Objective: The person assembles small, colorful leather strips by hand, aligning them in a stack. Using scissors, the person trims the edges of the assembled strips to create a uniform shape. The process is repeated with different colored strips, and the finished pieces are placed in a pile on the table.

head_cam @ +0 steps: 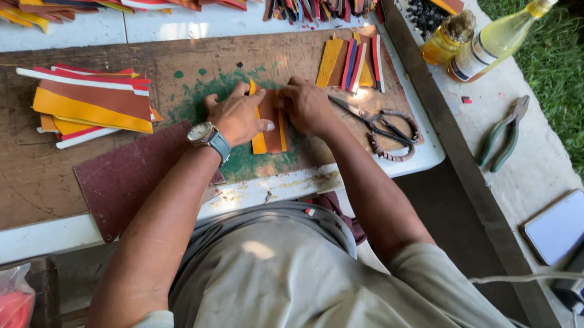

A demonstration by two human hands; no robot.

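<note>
Centrally, the left hand (pixel 237 116), with a wristwatch, lies flat, fingers together, pressing brown and yellow strips (pixel 267 124) on the worktop (pixel 8 181); the right hand (pixel 306 105) pinches the strips' right edge. Scissors (pixel 374 124) lie just beside it. Two yellow bottles (pixel 483 43) with pale labels stand at right.

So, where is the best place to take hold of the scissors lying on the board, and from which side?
Probably by the wrapped loop handles, coming from the right edge of the board. The scissors lie flat, handles toward the person and blades pointing up-left toward the right hand. That hand and the left hand press the brown and yellow strips, so the blade end is crowded.
</note>
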